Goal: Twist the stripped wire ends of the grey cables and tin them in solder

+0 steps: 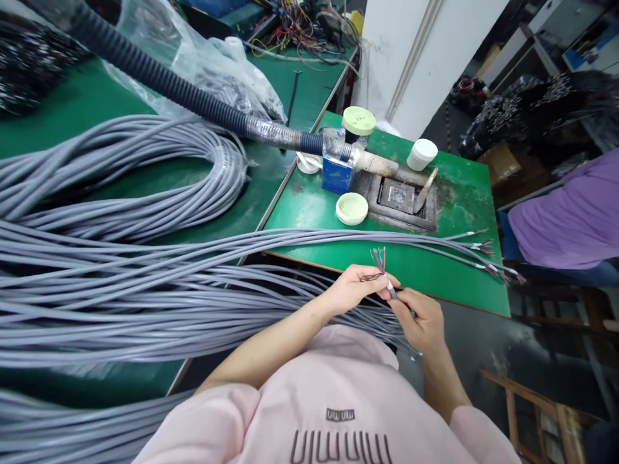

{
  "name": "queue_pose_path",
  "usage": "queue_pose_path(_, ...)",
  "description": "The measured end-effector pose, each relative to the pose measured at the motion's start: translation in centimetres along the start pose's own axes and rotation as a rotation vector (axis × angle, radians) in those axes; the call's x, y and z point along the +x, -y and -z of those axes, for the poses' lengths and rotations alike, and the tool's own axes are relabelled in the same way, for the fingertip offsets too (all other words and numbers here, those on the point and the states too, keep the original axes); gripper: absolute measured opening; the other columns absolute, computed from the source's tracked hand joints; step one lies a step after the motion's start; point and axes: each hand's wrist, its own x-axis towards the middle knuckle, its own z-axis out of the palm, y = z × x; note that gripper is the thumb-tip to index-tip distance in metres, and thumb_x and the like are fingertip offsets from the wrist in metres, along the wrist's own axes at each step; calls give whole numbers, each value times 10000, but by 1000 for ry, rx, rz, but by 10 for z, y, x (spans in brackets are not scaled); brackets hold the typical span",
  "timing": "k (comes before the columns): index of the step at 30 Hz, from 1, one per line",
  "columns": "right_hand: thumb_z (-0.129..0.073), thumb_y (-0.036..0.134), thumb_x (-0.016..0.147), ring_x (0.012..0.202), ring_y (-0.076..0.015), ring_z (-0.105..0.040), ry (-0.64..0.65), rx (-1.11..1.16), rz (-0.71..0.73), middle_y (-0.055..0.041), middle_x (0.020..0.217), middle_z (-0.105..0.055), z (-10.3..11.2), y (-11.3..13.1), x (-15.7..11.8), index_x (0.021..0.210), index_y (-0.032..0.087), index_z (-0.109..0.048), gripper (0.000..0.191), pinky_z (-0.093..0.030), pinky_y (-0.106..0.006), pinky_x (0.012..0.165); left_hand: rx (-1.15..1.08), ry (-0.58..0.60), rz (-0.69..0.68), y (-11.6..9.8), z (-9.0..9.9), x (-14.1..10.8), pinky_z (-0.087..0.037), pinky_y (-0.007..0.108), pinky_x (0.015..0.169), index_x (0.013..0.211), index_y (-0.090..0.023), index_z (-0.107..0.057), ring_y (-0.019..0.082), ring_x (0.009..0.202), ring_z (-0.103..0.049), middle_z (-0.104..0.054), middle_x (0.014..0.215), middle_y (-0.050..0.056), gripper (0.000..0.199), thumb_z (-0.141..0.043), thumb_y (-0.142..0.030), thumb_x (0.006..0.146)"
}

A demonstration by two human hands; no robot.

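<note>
Between my hands is the stripped end of a grey multi-core cable, its thin red, white, blue and dark wires fanned upward. My left hand pinches it at the base of the wires, and a few dark strands bend back over the fingers. Just below, my right hand is closed around the grey jacket. Several more grey cables run across the bench beyond my hands, their stripped ends at the right. Many others lie beneath my left forearm.
A soldering pot with a scraper is set in the green bench. Beside it stand a yellow-green dish, a white jar and a blue box under a black hose. A person in purple is at right.
</note>
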Motion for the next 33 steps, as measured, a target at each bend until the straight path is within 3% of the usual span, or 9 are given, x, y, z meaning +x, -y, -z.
queue_pose_path(7, -538, 225, 922, 556, -98, -471, 28, 44, -49, 30, 600, -511, -1, -5, -1, 768, 185, -621, 180, -352, -248, 560, 48, -33, 8, -5, 2, 1, -487, 258, 724, 882, -105, -750, 123, 646, -618, -702, 702, 62, 385, -746, -467, 752)
queue_pose_path(11, -538, 244, 924, 532, -94, -445, 54, 80, -84, 36, 576, -473, -1, -10, -2, 744, 183, -628, 210, -340, -249, 548, 124, -112, -73, -11, 5, 2, -483, 264, 741, 675, -109, -720, 143, 706, -639, -722, 770, 90, 349, -759, -451, 732)
queue_pose_path(18, -532, 271, 924, 545, -104, -482, 96, 98, -66, 17, 595, -524, -5, -11, -1, 720, 183, -640, 247, -357, -251, 554, 64, -207, -114, 0, -1, 7, -440, 229, 652, 538, -132, -585, 105, 594, -576, -574, 498, -7, 413, -764, -455, 723)
queue_pose_path(22, -529, 300, 922, 543, -113, -495, 113, 53, -115, 9, 590, -549, 9, -23, -23, 735, 184, -658, 255, -363, -251, 550, 146, -109, -60, 6, -12, 13, -440, 233, 639, 572, -127, -605, 101, 582, -562, -618, 564, 17, 430, -703, -497, 769)
queue_pose_path(25, -514, 372, 923, 573, -137, -569, 76, -59, -364, -4, 602, -612, 43, -51, -70, 673, 197, -643, 331, -417, -253, 586, 388, -8, -61, 3, -11, 16, -461, 265, 668, 870, -126, -715, 134, 663, -593, -690, 728, 56, 371, -629, -486, 839)
queue_pose_path(27, -488, 437, 921, 592, -170, -614, 48, -227, -614, -22, 626, -659, 70, -74, -111, 653, 209, -640, 383, -438, -270, 586, 678, -42, -183, -2, -3, 19, -464, 302, 751, 1040, -153, -706, 164, 773, -605, -711, 853, 71, 341, -618, -432, 866)
queue_pose_path(29, -533, 485, 875, 539, -200, -616, 156, -413, -802, -33, 572, -651, 90, -92, -145, 619, 218, -642, 386, -420, -286, 533, 1012, -144, -340, -8, 9, 25, -428, 353, 870, 1093, -176, -693, 205, 938, -590, -705, 1000, 86, 302, -606, -378, 887)
queue_pose_path(31, -549, 489, 859, 587, -228, -652, 256, -444, -858, -49, 642, -696, 95, -100, -162, 702, 222, -694, 342, -446, -308, 555, 1292, -286, -422, -14, 20, 32, -383, 392, 914, 1141, -191, -671, 242, 1045, -549, -675, 1103, 97, 301, -583, -352, 903)
queue_pose_path(33, -519, 468, 887, 679, -232, -682, 314, -290, -796, -54, 761, -735, 81, -96, -156, 857, 223, -722, 320, -492, -329, 631, 1485, -410, -420, -17, 27, 41, -365, 404, 886, 1185, -200, -645, 266, 1078, -520, -650, 1132, 103, 318, -574, -338, 906)
